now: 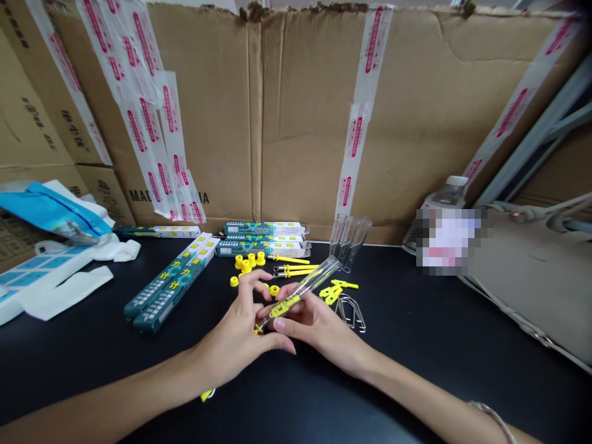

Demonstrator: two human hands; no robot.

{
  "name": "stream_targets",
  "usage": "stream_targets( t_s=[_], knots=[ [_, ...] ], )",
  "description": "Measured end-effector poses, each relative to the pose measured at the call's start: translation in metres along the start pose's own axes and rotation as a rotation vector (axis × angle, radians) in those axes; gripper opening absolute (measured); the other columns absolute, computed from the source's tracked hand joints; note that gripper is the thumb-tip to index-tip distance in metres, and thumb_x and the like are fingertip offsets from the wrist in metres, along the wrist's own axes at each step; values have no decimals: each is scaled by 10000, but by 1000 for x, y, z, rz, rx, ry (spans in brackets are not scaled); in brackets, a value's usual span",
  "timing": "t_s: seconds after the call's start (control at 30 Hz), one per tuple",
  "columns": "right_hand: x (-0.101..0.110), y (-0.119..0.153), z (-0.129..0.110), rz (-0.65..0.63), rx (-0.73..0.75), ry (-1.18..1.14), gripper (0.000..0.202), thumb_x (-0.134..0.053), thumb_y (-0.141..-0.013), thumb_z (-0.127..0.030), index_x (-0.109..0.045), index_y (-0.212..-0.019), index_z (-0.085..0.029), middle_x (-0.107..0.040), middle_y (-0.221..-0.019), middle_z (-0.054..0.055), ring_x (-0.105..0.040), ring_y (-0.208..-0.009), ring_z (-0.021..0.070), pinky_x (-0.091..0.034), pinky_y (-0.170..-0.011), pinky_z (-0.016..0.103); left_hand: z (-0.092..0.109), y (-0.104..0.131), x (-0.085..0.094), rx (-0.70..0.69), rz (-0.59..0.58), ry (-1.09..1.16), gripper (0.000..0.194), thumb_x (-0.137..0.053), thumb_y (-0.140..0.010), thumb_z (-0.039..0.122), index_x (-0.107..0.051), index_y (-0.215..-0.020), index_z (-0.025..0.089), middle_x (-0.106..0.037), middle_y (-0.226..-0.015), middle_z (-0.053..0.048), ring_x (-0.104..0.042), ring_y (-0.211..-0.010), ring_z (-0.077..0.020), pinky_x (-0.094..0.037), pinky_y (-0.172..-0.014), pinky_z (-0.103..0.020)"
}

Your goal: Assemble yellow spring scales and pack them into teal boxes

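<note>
Black covers the tabletop [324, 407] across the bottom of the frame, where a yellow tip [207, 393] shows beneath the left forearm. Just below the frame's centre, the right hand [326, 330] has its grip closed on a clear tube [318, 279], thumb in front, slanting it up to the right, seemingly to keep its lower end within the other hand's reach. The left hand [231, 327] curls around that end; whether its grip pinches the tube, I cannot tell. A yellow piece [285, 306] shows inside. Beyond, wire hooks [354, 314], small yellow tags [332, 293] and yellow caps [246, 266] lie in separate groups, probably so each kind is easy to pick out. Farther back, green-and-white boxes [266, 248] lie in parallel and more clear tubes [349, 237] sit together, perhaps to leave working room in front of the cardboard [305, 123].
</note>
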State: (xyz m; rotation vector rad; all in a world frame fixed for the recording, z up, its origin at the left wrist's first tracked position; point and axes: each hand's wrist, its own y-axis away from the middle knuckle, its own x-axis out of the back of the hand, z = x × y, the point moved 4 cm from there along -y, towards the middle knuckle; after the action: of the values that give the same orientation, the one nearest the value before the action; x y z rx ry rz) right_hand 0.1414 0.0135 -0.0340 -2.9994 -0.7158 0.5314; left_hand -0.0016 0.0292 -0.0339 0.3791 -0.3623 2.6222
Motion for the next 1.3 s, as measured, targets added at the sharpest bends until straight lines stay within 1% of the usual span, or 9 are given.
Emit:
stream_targets(
  t_s=[0.13,0.3,0.43,0.53,0.67,0.8,0.97,1.1,1.3],
  knots=[
    [-3,0,-1,-8,-22,-31,423,-829,-736,-311,-480,-964,-240,-729,-907,0,-697,-977,190,-490,-936,367,9,2,6,-51,57,-270,663,-787,-746,428,-319,-1198,300,-450,-1136,-19,-588,-739,-137,-515,-692,-315],
    [-1,-1,5,25,-70,-142,444,-872,-674,-278,-512,-931,-234,-692,-859,-49,-704,-852,157,-532,-921,403,19,3,12,-97,118,-450,380,-449,-958,488,-311,-1232,264,-503,-1098,-32,-507,-529,-93,-460,-621,-320],
    [2,-2,8,53,-44,-94,414,-885,-648,-234,-560,-905,-221,-687,-807,-71,-690,-769,117,-562,-879,343,25,2,17,-171,219,-597,365,-388,-968,497,-347,-1212,230,-545,-1039,-52,-568,-637,-164,-438,-661,-338],
    [3,-3,8,65,-19,-82,412,-887,-642,-235,-556,-887,-216,-726,-829,-42,-707,-801,140,-579,-858,347,25,1,19,-157,236,-577,326,-349,-985,485,-373,-1181,225,-571,-954,-32,-609,-728,-196,-432,-680,-328],
    [11,-5,3,133,39,-52,434,-889,-640,-254,-544,-900,-209,-760,-880,9,-719,-843,171,-576,-859,360,23,-2,19,-79,202,-497,295,-299,-1004,479,-415,-1102,225,-571,-766,32,-588,-636,-171,-412,-650,-304],
    [22,-5,-3,203,82,-36,429,-878,-657,-266,-534,-908,-219,-759,-890,5,-722,-850,174,-564,-860,344,21,-6,18,0,75,-471,305,-352,-988,506,-475,-1048,234,-592,-727,50,-586,-614,-153,-401,-606,-276],
    [38,-4,-16,283,124,-22,438,-871,-670,-254,-527,-941,-223,-763,-934,10,-725,-896,173,-555,-886,334,19,-6,14,11,-58,-545,332,-614,-855,460,-531,-1103,255,-631,-785,55,-603,-686,-155,-436,-658,-272],
    [50,-2,-25,341,156,-10,451,-868,-676,-258,-518,-960,-224,-769,-925,8,-734,-868,164,-558,-890,333,17,-3,11,-30,-94,-541,386,-719,-749,330,-562,-1096,263,-636,-840,52,-614,-768,-158,-461,-728,-271],
    [57,-2,-34,375,197,21,452,-874,-664,-247,-529,-955,-221,-776,-925,20,-736,-897,182,-553,-923,362,10,-8,10,-40,-64,-442,280,-635,-801,209,-614,-1081,219,-658,-889,19,-613,-778,-137,-482,-745,-242]
  ],
)
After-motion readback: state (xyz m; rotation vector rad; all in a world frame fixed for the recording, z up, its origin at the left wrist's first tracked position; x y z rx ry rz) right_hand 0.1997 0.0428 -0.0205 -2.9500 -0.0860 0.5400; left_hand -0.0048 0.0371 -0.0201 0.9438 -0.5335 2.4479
